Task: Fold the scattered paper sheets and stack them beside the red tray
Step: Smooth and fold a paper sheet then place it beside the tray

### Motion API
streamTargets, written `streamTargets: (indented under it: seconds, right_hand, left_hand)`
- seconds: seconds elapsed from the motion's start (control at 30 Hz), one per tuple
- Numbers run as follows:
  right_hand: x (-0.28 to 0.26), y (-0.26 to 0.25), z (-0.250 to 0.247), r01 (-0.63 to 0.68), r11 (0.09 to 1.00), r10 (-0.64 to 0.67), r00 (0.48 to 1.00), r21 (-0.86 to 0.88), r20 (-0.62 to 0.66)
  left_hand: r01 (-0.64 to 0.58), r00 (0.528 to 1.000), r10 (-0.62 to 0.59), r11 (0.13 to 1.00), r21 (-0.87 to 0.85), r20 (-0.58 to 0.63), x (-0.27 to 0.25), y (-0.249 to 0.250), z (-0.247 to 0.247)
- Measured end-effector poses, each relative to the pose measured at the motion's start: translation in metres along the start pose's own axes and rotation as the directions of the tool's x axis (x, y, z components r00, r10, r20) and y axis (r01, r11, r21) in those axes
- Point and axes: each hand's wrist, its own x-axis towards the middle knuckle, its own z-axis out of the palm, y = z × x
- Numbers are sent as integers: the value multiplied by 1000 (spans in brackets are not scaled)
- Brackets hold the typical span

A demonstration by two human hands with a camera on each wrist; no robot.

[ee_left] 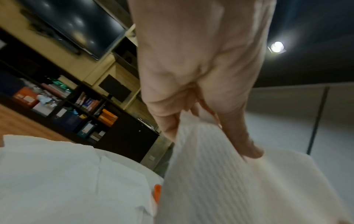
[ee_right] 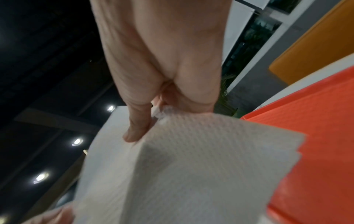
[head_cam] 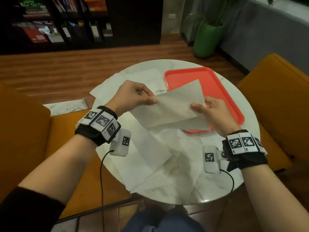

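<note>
A dim room with a dark bookshelf and wood floor surrounds a round white marble desk set between orange seats. Much of the desk is hidden under loose paper sheets lying overlapped; their edges blend into the pale top and are hard to count. The near part of the red tray, on the desk's right half, is covered by a held sheet, raised above the desk in front of the tray. This sheet is white, ribbed in texture, doubled over with one layer offset from the other and a serrated edge. The left hand pinches its left end between thumb and fingers; the right hand pinches its right end likewise.
</note>
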Motion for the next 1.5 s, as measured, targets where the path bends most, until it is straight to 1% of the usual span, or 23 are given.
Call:
streamTargets:
  seconds: [0.1,0.17,0.23,0.3,0.4,0.43,0.5,0.6,0.63,0.7,0.77,0.83,0.97,1.03,1.1,1.17,1.23,1.27,1.33,1.37,1.4,1.43,1.5]
  right_hand:
    - [2,-8,9,-9,997,2,996,72,89]
    - [5,-2,14,-59,994,45,988,91,149]
    - [10,16,22,-132,991,125,978,34,166]
    - [14,39,31,-194,979,203,967,-68,156]
    - [22,74,39,-192,957,229,960,-218,161]
    - [27,85,39,-195,948,233,963,-253,133]
    - [35,97,35,-203,931,225,974,-303,36]
    - [38,102,23,-198,894,169,980,-401,-108]
    - [38,104,20,-196,883,152,979,-426,-137]
    - [36,110,16,-205,845,137,976,-495,-171]
    - [33,119,15,-242,800,175,969,-550,-173]
    - [27,126,15,-253,781,204,967,-571,-150]
    - [16,131,24,-232,814,207,972,-533,-108]
    - [13,127,30,-199,847,200,978,-493,-50]
    - [12,122,33,-160,860,187,982,-485,8]
    - [13,118,32,-97,842,150,987,-530,57]
    - [13,111,29,-29,828,84,994,-561,73]
    - [14,104,27,0,839,50,996,-544,76]
    - [13,91,24,19,908,20,996,-418,89]
    - [12,85,23,6,949,26,995,-315,96]
    - [12,80,22,-5,976,28,994,-216,102]
    - [13,77,21,-12,987,26,996,-159,85]
    - [14,74,18,-7,996,8,1000,-86,11]
  left_hand:
    - [48,999,-48,998,-30,-6,-5,4,-20]
    - [96,995,-96,995,-25,13,-6,-1,-29]
    - [146,989,-147,989,18,17,-6,-15,-29]
    - [187,982,-188,980,68,7,-4,-37,-21]
    - [224,974,-226,967,122,6,-2,-74,-4]
    - [232,972,-234,966,111,4,-1,-84,1]
    - [275,961,-276,961,26,17,-3,-102,9]
    - [382,924,-372,913,-144,93,-13,-120,20]
    - [405,914,-393,900,-159,103,-17,-126,24]
    - [427,904,-417,895,-128,98,-24,-139,31]
    - [422,906,-415,903,-80,85,-31,-150,36]
    - [409,912,-406,912,-46,61,-36,-159,39]
    - [366,930,-366,930,-31,32,-34,-162,43]
    - [307,951,-309,951,46,31,-29,-159,46]
    - [221,970,-234,960,174,61,-22,-153,51]
    - [136,977,-181,937,323,113,-13,-146,55]
    - [69,971,-160,901,428,180,-5,-138,59]
    - [42,963,-157,890,455,218,-1,-133,60]
    - [19,943,-177,874,485,283,5,-123,62]
    - [18,938,-185,870,493,292,9,-121,61]
    - [10,944,-171,869,495,281,11,-119,59]
    - [13,959,-143,883,469,244,14,-116,55]
    - [25,988,-72,949,313,138,16,-111,42]
